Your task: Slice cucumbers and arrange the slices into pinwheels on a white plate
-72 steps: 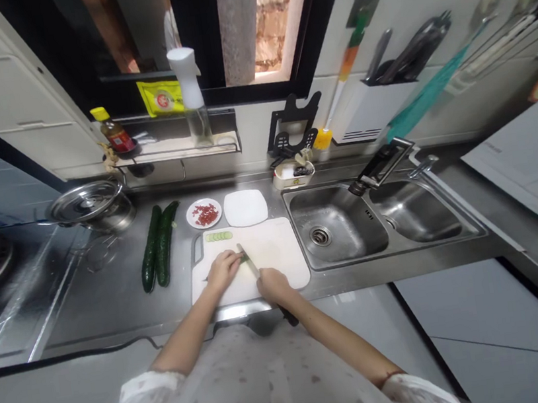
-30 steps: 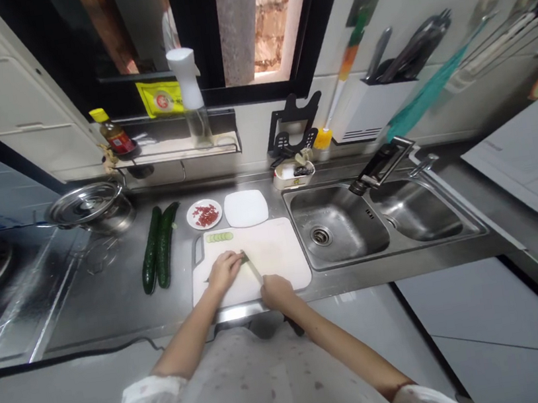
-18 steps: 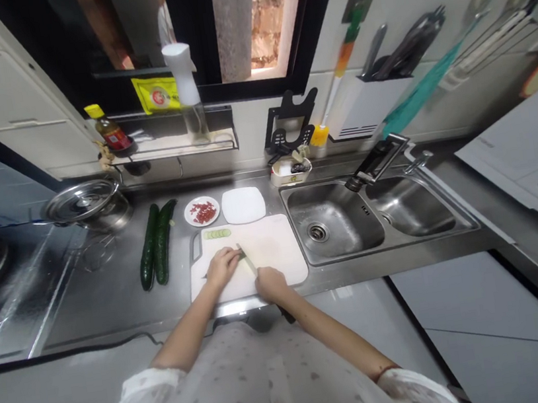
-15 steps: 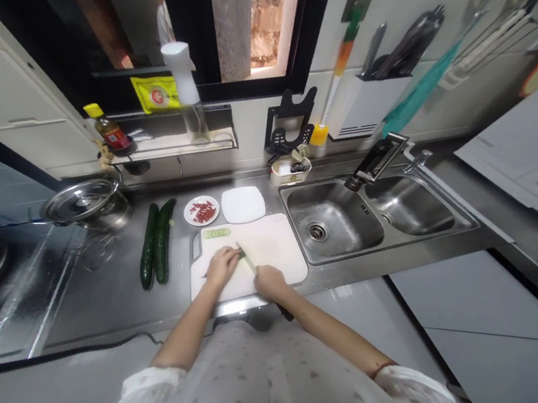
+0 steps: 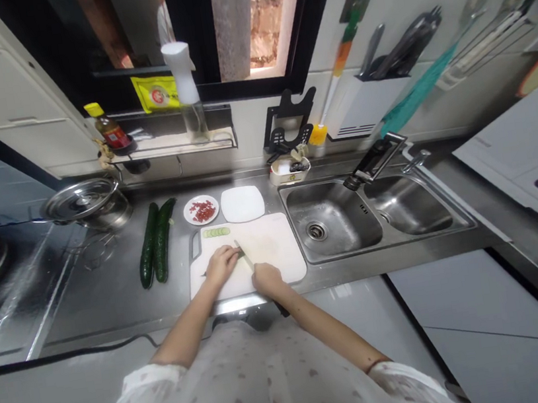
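Observation:
My right hand (image 5: pixel 267 280) is closed round the handle of a knife (image 5: pixel 245 256), whose blade points up and left over the white cutting board (image 5: pixel 279 253). Beside the blade, my left hand (image 5: pixel 222 265) has its fingers bent and pressed on a small dark piece at their tips, too hidden to name; a dark tip also shows at the left of this hand. A row of thin green slices (image 5: pixel 216 232) lies at the board's upper left. Behind the board are a plate of red pieces (image 5: pixel 201 210) and a white square plate (image 5: pixel 243 204).
Two whole cucumbers (image 5: pixel 159 243) lie left of the board, with a lidded steel pot (image 5: pixel 94 206) beyond them. To the right is a double sink (image 5: pixel 341 218) with a faucet (image 5: pixel 376 160). A shelf (image 5: pixel 172 150) holds bottles against the window.
The knife blade and my right hand have shifted very slightly left. My left hand stays in nearly the same place.

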The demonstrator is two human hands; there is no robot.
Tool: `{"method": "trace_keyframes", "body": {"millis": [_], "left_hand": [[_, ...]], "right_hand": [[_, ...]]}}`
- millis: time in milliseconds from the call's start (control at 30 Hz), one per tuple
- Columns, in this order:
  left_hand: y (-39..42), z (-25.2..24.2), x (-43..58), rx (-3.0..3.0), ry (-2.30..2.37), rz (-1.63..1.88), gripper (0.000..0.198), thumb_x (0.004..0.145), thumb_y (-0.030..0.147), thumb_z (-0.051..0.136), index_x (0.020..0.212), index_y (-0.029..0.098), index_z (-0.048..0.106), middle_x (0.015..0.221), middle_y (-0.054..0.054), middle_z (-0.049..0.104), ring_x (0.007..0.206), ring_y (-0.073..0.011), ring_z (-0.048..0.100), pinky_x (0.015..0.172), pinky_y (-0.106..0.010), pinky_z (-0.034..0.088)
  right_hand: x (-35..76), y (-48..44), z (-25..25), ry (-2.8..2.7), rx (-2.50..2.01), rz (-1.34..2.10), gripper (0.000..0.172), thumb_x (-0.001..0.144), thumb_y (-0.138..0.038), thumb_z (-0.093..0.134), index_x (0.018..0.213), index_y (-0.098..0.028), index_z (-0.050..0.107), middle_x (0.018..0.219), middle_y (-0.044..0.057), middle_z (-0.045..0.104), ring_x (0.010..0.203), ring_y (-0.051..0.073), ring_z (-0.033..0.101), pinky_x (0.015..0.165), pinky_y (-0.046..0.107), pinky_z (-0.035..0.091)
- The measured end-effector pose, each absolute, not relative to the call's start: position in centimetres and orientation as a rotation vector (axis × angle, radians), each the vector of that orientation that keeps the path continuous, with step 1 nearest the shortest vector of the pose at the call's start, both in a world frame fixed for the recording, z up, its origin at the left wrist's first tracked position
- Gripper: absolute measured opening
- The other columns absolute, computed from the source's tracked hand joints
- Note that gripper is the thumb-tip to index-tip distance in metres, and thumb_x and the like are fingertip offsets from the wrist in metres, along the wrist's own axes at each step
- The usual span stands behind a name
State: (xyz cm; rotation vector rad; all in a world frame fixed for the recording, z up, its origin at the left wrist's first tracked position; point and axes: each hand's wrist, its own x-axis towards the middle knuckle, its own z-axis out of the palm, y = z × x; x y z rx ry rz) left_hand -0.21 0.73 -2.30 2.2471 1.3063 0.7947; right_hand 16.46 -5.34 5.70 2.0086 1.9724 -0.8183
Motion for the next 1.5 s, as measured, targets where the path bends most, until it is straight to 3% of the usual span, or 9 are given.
{"method": "trace_keyframes", "body": {"millis": [1500], "left_hand": [[0.5,-2.0,0.0,2.208,1.318,0.829,0.023,0.092,0.026,0.051,0.104,0.023,0.07,0.092,-0.005,0.065,0.09,-0.0172,0.058,0.082,-0.03,0.047]], "right_hand": [[16.5,-5.1,5.8,1.983,1.998,-0.795,0.032,0.088,-0.013,0.041,0.11,-0.011,0.065,0.108,0.017,0.068,0.103,0.024,0.064,0.08,0.03,0.047]]}}
